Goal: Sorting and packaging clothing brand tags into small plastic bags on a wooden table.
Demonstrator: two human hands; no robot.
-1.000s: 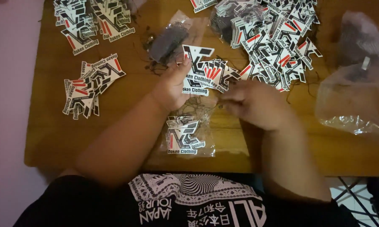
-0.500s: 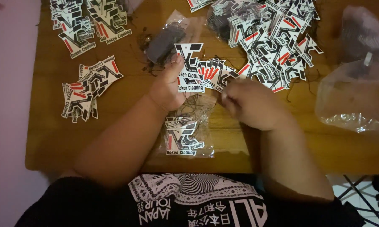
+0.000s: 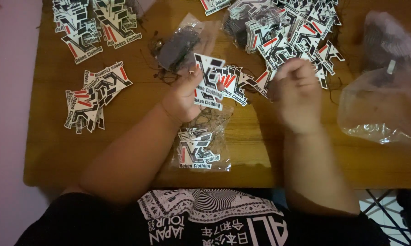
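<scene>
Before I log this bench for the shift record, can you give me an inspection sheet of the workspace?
Surface: wooden table, largely covered.
Job's things: cut-out tag in the left hand; thin dark strings lie around it.
Clutter: tag piles at upper left, left and upper right; bagged tags near the table edge; clear plastic bags at right.
Hands: left hand grips the tag; right hand closed, blurred, contents unclear.
Cables: nothing seen.
Surroundings: pink wall at left.

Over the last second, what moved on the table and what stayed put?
The right hand lifted off the wooden table and rose toward the big tag pile. The left hand kept hold of its printed tag, raising it slightly. The bagged tags and left-side piles stayed put.
</scene>
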